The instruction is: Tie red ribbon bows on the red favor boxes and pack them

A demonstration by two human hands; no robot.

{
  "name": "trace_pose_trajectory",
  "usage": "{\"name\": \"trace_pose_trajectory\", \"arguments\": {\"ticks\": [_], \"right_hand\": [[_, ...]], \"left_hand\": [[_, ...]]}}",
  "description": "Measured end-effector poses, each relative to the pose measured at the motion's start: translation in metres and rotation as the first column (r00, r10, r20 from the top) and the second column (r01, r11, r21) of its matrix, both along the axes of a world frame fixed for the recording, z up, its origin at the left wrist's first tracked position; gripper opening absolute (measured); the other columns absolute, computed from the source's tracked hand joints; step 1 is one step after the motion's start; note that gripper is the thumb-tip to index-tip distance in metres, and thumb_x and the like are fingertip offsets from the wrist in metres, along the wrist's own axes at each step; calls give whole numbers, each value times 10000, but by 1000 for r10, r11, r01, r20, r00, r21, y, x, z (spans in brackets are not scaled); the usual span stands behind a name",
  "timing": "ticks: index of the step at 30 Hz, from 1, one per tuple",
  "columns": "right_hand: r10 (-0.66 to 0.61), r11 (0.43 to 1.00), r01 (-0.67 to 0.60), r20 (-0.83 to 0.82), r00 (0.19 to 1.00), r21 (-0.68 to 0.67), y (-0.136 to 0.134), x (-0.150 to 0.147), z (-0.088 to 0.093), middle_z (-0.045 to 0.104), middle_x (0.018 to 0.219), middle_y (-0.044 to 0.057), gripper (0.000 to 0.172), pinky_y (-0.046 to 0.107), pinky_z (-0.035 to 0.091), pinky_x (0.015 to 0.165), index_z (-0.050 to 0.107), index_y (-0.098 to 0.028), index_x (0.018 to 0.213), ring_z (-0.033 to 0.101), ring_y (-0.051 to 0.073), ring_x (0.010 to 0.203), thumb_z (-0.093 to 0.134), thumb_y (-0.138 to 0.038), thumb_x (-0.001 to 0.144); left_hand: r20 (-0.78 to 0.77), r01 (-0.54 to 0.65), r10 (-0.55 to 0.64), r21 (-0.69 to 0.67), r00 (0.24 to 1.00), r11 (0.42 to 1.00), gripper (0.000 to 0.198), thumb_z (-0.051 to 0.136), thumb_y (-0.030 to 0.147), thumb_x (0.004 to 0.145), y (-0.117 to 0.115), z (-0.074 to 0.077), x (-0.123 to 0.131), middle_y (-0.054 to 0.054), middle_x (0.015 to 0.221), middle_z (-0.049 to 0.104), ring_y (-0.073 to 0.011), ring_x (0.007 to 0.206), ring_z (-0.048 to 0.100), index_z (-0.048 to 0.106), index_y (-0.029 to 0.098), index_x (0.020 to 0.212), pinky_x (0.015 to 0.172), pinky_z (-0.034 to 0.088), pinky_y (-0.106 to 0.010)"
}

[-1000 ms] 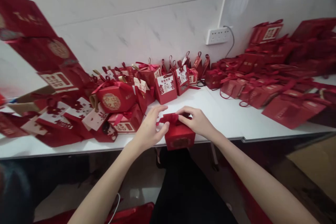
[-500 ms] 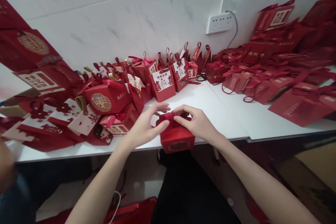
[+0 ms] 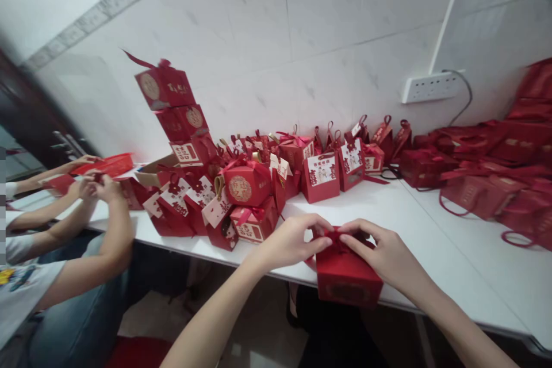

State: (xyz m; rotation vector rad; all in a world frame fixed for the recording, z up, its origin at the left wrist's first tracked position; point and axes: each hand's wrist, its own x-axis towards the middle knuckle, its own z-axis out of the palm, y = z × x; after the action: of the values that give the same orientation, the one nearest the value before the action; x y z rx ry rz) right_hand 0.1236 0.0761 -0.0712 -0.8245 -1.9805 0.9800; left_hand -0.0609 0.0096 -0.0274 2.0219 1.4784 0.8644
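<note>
A red gift box [image 3: 349,279] with a dark round emblem on its front sits at the white table's front edge. On its top a dark red ribbon [image 3: 337,240] is gathered between my hands. My left hand [image 3: 302,240] pinches the ribbon from the left, thumb and forefinger drawn together. From the other side my right hand [image 3: 379,250] grips the ribbon's knot area with its thumb and fingertips. Its fingers curl over the box's back edge, and the ribbon's exact shape there is partly hidden.
Finished-looking red gift boxes [image 3: 248,184] crowd the table's middle, with a tall box stack [image 3: 175,89] behind. More red boxes [image 3: 483,190] are piled right, below a wall socket [image 3: 431,87]. At left, co-workers' hands [image 3: 97,187] work near a red basket [image 3: 114,165].
The view has swung left, bringing co-workers and the whole box stack into sight. My left fingers have closed in on the ribbon, while my right hand stays at the box top.
</note>
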Motion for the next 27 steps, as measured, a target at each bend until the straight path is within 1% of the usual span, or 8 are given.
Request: {"name": "trace_pose_trajectory", "arguments": {"ticks": [3, 6, 10, 14, 17, 19, 22, 27], "right_hand": [[10, 997, -13, 38, 999, 80, 4, -1, -1, 732, 875, 45, 219, 310, 554, 751, 703, -250, 821, 686, 226, 820, 558, -408, 774], [5, 990, -12, 52, 999, 141, 11, -3, -5, 737, 833, 54, 258, 328, 569, 725, 702, -262, 727, 699, 250, 778, 546, -467, 734], [-20, 994, 11, 83, 996, 105, 23, -3, -13, 734, 745, 88, 298, 395, 575, 647, 663, -302, 605, 701, 305, 703, 563, -581, 634], [-104, 992, 96, 96, 990, 85, 22, -2, -14, 728, 718, 100, 309, 432, 543, 612, 659, -329, 615, 679, 311, 635, 563, -623, 609], [-100, 991, 92, 78, 992, 100, 7, -1, -3, 732, 791, 71, 303, 438, 526, 750, 674, -271, 700, 675, 295, 745, 538, -540, 671], [-70, 993, 63, 68, 995, 95, -1, -3, 5, 727, 812, 57, 245, 382, 519, 770, 673, -241, 736, 664, 252, 770, 526, -437, 727], [-55, 994, 49, 61, 997, 97, -5, -5, 12, 718, 820, 41, 174, 337, 508, 765, 671, -218, 766, 655, 210, 765, 535, -326, 773], [-57, 994, 53, 35, 998, 99, -5, -4, 12, 714, 850, 26, 115, 297, 493, 745, 672, -202, 810, 649, 175, 791, 558, -214, 812]], "left_hand": [[-104, 10, -13, -21, 994, 1000, 197, 578, 261, 815, 0, 9, 1, -24, 845, 656, -133, 764, 598, 638, 176, 982, 730, 470, -244], [-205, 87, -85, 1, 975, 996, 210, 555, 307, 832, 3, 17, 7, -19, 809, 644, -124, 705, 578, 643, 178, 972, 653, 461, -220], [-342, 205, -188, 12, 921, 979, 175, 534, 298, 854, 10, 25, 15, -20, 852, 622, -121, 761, 578, 622, 178, 946, 676, 451, -205], [-486, 259, -249, -48, 838, 965, 208, 549, 299, 848, 7, 36, 17, -39, 874, 627, -144, 785, 593, 616, 156, 984, 688, 446, -223], [-571, 228, -231, -77, 788, 971, 202, 579, 255, 809, -1, 44, 13, -56, 868, 624, -175, 761, 603, 631, 156, 977, 695, 452, -259], [-614, 214, -204, -58, 763, 975, 145, 579, 188, 791, -4, 47, 7, -46, 860, 602, -178, 744, 603, 642, 182, 921, 691, 448, -265], [-633, 192, -169, -33, 756, 981, 158, 523, 156, 814, 0, 43, -1, -25, 873, 574, -155, 674, 590, 625, 214, 919, 625, 432, -251], [-704, 182, -82, 67, 706, 981, 139, 535, 238, 801, 8, 33, -3, -31, 851, 599, -167, 629, 586, 596, 215, 924, 537, 381, -248]]}}
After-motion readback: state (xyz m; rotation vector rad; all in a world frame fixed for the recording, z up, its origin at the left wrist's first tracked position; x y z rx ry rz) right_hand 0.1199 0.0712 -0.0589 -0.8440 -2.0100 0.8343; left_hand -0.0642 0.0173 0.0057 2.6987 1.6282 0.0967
